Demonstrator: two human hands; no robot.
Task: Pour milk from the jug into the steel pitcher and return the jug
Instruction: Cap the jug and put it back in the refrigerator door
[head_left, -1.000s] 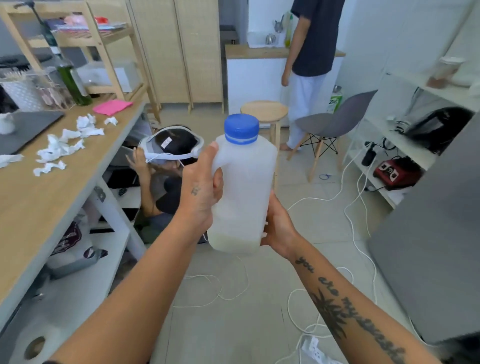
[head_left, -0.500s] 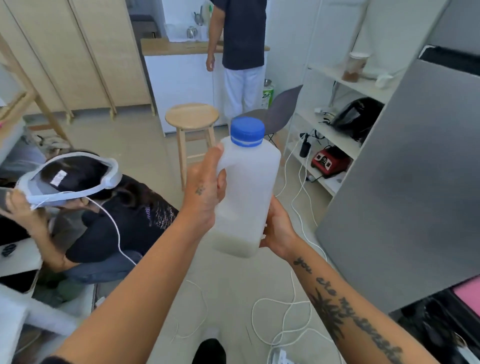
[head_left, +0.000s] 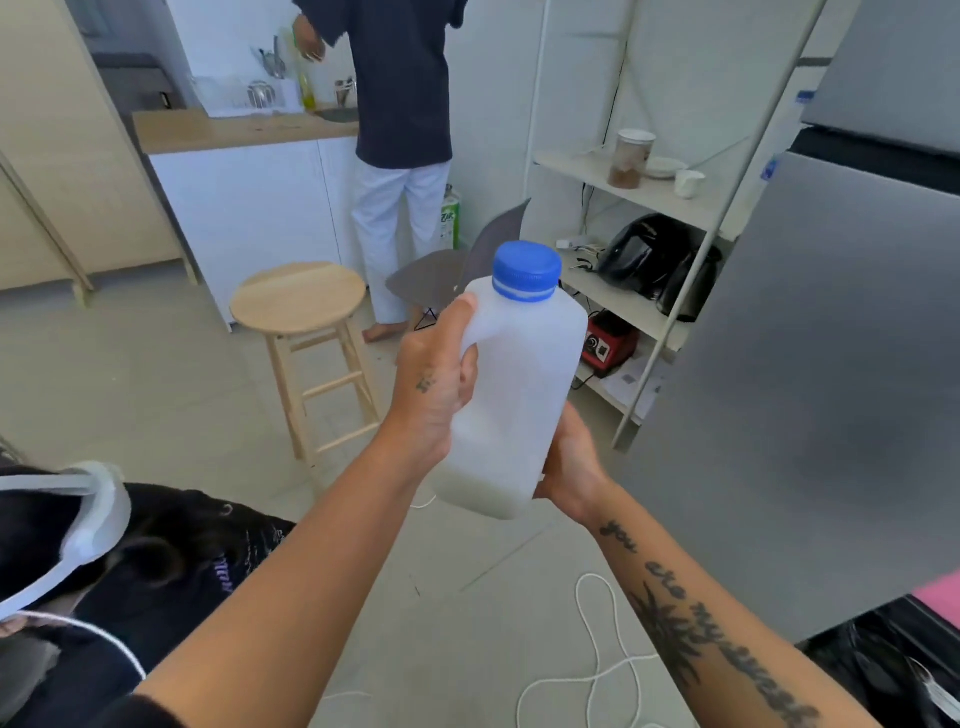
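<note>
Jug (head_left: 511, 395): capped, little milk left – both hands' fingers wrapped around it.
Left: return it (fridge (head_left: 810, 374) stands near).

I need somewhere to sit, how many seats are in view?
2: a round wooden stool left of the white milk jug, and a grey chair behind the jug, partly hidden. Others may be out of view.
</note>
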